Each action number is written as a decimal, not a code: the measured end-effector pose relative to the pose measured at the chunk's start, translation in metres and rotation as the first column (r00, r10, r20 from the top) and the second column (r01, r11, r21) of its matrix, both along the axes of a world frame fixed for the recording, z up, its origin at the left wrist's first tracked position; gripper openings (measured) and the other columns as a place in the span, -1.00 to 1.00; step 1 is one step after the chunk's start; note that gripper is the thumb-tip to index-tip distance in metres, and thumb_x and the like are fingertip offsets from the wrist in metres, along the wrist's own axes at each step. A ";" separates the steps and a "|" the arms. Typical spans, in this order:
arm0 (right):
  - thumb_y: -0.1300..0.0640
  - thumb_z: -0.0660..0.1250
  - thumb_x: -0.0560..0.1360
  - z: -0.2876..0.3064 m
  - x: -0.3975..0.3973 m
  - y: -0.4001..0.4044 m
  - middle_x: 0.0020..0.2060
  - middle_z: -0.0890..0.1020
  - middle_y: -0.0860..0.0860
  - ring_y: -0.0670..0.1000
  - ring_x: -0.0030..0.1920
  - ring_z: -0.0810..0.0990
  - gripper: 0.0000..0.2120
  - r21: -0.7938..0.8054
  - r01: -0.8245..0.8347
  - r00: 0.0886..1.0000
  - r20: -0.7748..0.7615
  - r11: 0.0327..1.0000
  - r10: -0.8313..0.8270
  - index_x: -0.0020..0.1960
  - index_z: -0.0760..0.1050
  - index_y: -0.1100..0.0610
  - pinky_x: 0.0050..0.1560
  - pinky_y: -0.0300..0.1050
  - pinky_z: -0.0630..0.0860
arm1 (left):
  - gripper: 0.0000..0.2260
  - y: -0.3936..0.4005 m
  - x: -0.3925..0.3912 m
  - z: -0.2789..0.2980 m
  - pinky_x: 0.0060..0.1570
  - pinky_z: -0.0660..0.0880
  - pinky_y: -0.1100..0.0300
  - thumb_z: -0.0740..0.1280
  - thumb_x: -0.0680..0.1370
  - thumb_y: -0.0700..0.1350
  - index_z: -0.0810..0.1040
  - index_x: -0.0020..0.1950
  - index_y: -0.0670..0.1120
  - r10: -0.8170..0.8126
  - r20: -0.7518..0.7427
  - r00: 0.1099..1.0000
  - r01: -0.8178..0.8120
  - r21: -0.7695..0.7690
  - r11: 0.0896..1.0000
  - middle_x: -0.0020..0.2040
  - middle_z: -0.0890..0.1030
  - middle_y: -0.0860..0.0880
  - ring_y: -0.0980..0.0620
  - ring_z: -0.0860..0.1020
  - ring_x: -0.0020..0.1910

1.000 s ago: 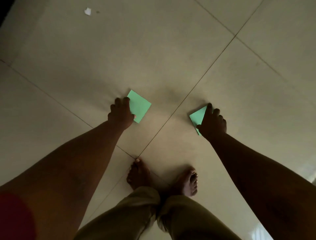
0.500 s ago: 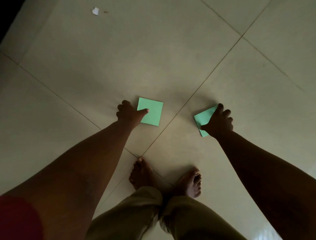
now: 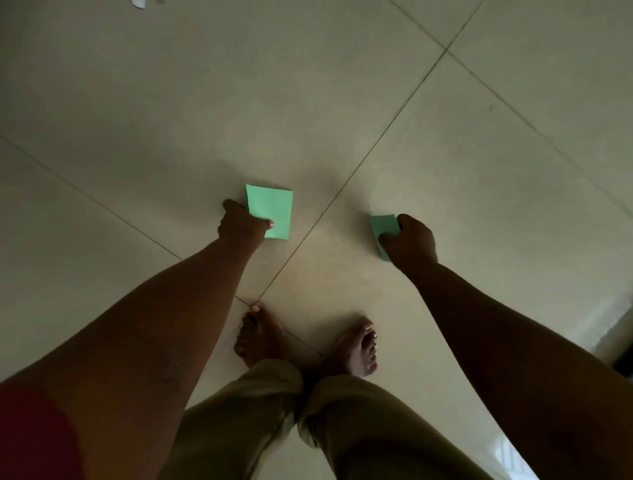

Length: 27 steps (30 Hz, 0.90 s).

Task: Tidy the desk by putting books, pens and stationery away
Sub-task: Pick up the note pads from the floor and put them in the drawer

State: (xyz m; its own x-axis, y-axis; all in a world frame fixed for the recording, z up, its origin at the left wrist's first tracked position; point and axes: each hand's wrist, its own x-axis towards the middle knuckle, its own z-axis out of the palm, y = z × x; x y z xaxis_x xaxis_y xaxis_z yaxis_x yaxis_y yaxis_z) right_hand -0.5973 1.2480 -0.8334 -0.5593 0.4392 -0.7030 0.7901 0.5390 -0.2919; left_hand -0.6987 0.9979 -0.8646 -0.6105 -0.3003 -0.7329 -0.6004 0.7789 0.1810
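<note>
The person bends over a tiled floor (image 3: 342, 85), both arms reaching down, each hand taking up one green paper square, most likely sticky notes or small note pads that belong with the desk's stationery. The left hand (image 3: 241, 228) pinches the left green note (image 3: 270, 210) at its near left corner, thumb on top and the other fingers curled beneath, so most of the sheet stands free beyond the knuckles; gripping by a corner looks like the easy way to peel something so thin off smooth tile. Whether the note's far edge touches the floor or hangs clear cannot be told from this angle. The right hand (image 3: 411, 240) is clenched around the right green note (image 3: 382, 228), fingers wrapped over its near side, so only a strip shows to the left of the fist; the fuller grasp suggests this one is a thicker pad, though that is a guess. The two notes sit well apart, on either side of a grout line (image 3: 359, 164), which is probably why each hand takes its own. Bare feet (image 3: 260, 335) stand just behind the hands, and khaki trousers (image 3: 239, 411) fill the lower middle. A white paper scrap (image 3: 138, 3) lies far off at the top edge, not yet collected. No desk is in view, so both notes have yet to be carried back and put away
</note>
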 end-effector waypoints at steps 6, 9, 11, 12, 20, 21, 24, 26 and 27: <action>0.33 0.11 0.43 0.043 0.023 -0.016 -0.04 0.51 0.09 0.19 -0.04 0.52 -0.63 -0.033 -0.284 0.958 0.043 0.958 0.285 0.20 0.32 0.06 -0.10 -0.04 0.41 | -0.67 0.010 0.019 0.052 0.13 0.38 0.01 0.18 0.58 -0.21 0.37 0.36 -0.18 -0.511 -0.047 0.858 0.505 -0.104 0.857 0.22 0.47 -0.27 -0.27 0.45 0.18; 0.27 0.09 0.50 0.070 0.021 -0.031 0.20 0.50 0.12 0.20 0.17 0.50 -0.55 0.038 -0.539 0.842 0.054 0.842 0.536 0.37 0.31 0.06 0.15 0.02 0.42 | -0.51 -0.003 0.035 0.092 0.16 0.34 -0.05 0.18 0.53 -0.18 0.27 0.47 -0.01 -0.812 -0.073 0.579 0.789 -0.202 0.580 0.31 0.34 -0.24 -0.28 0.37 0.19; 0.26 0.07 0.52 0.091 0.016 -0.046 0.28 0.45 0.13 0.19 0.26 0.42 -0.57 0.080 -0.665 0.747 0.068 0.743 0.661 0.39 0.29 0.14 0.19 0.04 0.38 | -0.45 -0.014 0.045 0.114 0.30 0.25 -0.16 0.14 0.46 -0.17 0.31 0.47 -0.03 -0.895 -0.186 0.405 0.861 -0.251 0.442 0.43 0.31 -0.23 -0.32 0.35 0.31; 0.24 0.04 0.52 0.105 0.013 -0.055 0.29 0.44 0.14 0.20 0.27 0.40 -0.57 0.096 -0.701 0.713 0.067 0.707 0.698 0.38 0.28 0.17 0.19 0.05 0.38 | -0.43 -0.018 0.048 0.130 0.38 0.16 -0.21 0.11 0.45 -0.16 0.29 0.48 -0.06 -0.917 -0.207 0.341 0.883 -0.263 0.388 0.49 0.25 -0.23 -0.33 0.29 0.39; 0.24 -0.03 0.52 0.240 -0.001 -0.128 0.41 0.32 0.25 0.24 0.40 0.28 -0.51 0.075 -0.875 0.484 0.095 0.479 0.870 0.45 0.16 0.28 0.35 0.11 0.25 | -0.39 -0.062 0.069 0.280 0.50 -0.14 -0.03 0.08 0.61 -0.11 -0.19 0.55 -0.15 -0.903 0.000 0.430 0.899 -0.093 0.428 0.58 -0.07 -0.17 -0.19 -0.08 0.55; 0.24 -0.01 0.54 0.262 -0.003 -0.137 0.44 0.27 0.25 0.24 0.43 0.24 -0.51 0.069 -0.893 0.449 0.094 0.445 0.888 0.47 0.12 0.28 0.39 0.11 0.21 | -0.42 -0.071 0.072 0.303 0.49 -0.15 -0.02 0.01 0.61 -0.06 -0.19 0.55 -0.14 -0.888 0.011 0.460 0.886 -0.073 0.458 0.58 -0.09 -0.16 -0.18 -0.10 0.55; 0.24 -0.02 0.58 0.321 -0.010 -0.160 0.48 0.19 0.23 0.22 0.48 0.15 -0.50 0.053 -0.941 0.337 0.076 0.334 0.938 0.51 0.04 0.27 0.45 0.10 0.12 | -0.44 -0.099 0.088 0.365 0.50 -0.14 0.00 -0.07 0.60 -0.03 -0.19 0.56 -0.08 -0.816 0.009 0.579 0.815 -0.042 0.578 0.58 -0.09 -0.13 -0.15 -0.09 0.55; 0.24 -0.02 0.59 0.354 -0.016 -0.173 0.49 0.18 0.22 0.22 0.49 0.14 -0.50 0.087 -0.966 0.249 0.047 0.244 0.967 0.51 0.03 0.26 0.45 0.09 0.12 | -0.41 -0.118 0.099 0.394 0.50 -0.11 0.00 0.05 0.61 -0.16 -0.18 0.56 -0.02 -0.766 -0.007 0.643 0.764 -0.071 0.642 0.58 -0.06 -0.11 -0.15 -0.06 0.55; 0.24 -0.02 0.59 0.369 -0.020 -0.180 0.50 0.17 0.21 0.21 0.49 0.14 -0.50 0.113 -0.974 0.201 0.030 0.196 0.979 0.51 0.03 0.26 0.45 0.08 0.12 | -0.40 -0.129 0.104 0.409 0.49 -0.10 0.00 0.07 0.60 -0.20 -0.17 0.56 -0.01 -0.738 -0.020 0.675 0.733 -0.094 0.673 0.58 -0.04 -0.11 -0.15 -0.05 0.55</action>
State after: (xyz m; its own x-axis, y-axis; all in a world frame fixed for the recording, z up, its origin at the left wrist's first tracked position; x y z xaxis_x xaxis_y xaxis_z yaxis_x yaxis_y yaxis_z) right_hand -0.6172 1.0676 -0.4645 -0.6141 -0.4251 -0.6650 -0.3971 0.8945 -0.2052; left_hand -0.5950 0.8692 -0.4554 -0.6931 0.2121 -0.6890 0.1810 0.9763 0.1185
